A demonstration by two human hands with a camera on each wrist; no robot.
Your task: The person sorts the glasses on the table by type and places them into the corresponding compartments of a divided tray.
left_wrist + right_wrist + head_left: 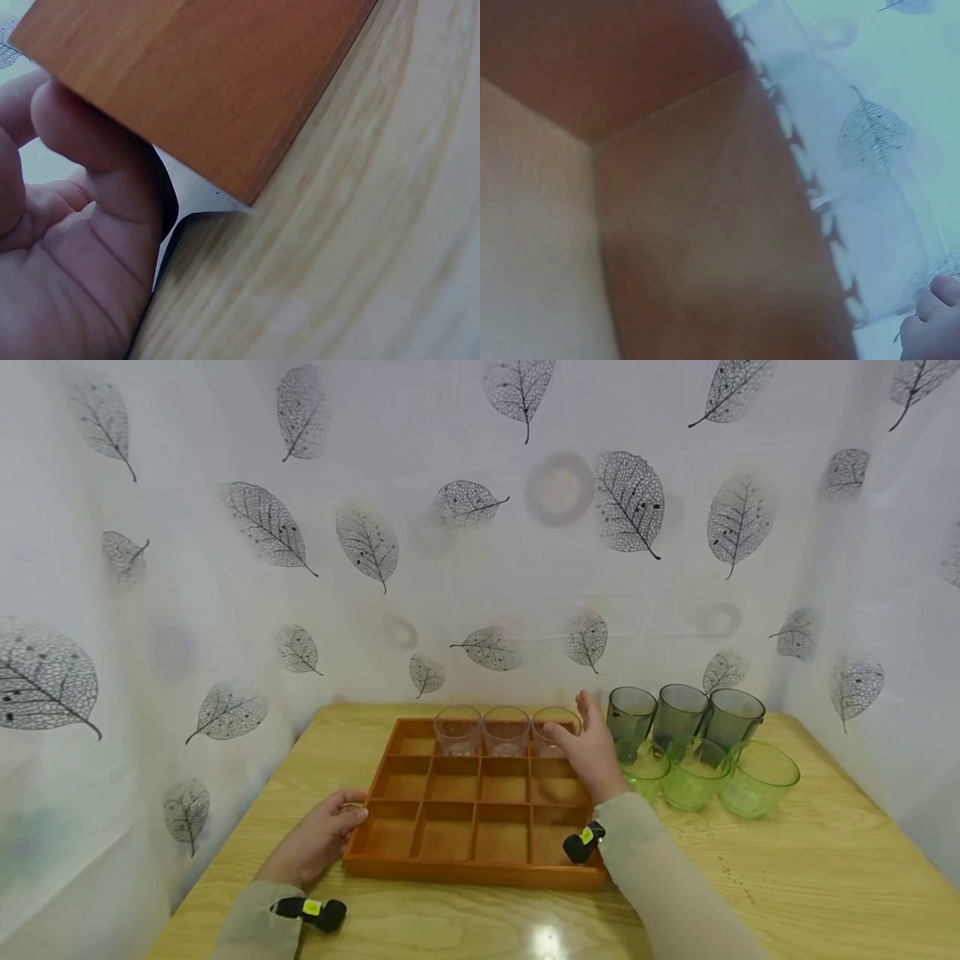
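A brown wooden divided tray (480,870) lies on the table. My left hand (322,835) grips its left side, thumb and fingers at the rim; up close, the curled fingers (90,127) meet the tray wall (195,90). In the back row stand three clear glasses: one at left (457,735), one in the middle (506,735), and one at right (547,745). My right hand (596,756) is at the right-hand glass, thumb and fingers spread apart. Whether it touches the glass is unclear. The right wrist view shows a tray compartment (697,217) and fingertips (937,307).
Right of the tray, three dark grey glass mugs (681,714) stand behind three green glass cups (761,781). A leaf-patterned white curtain (480,568) surrounds the wooden table (840,852) at the back and sides. The tray's front and middle compartments hold nothing.
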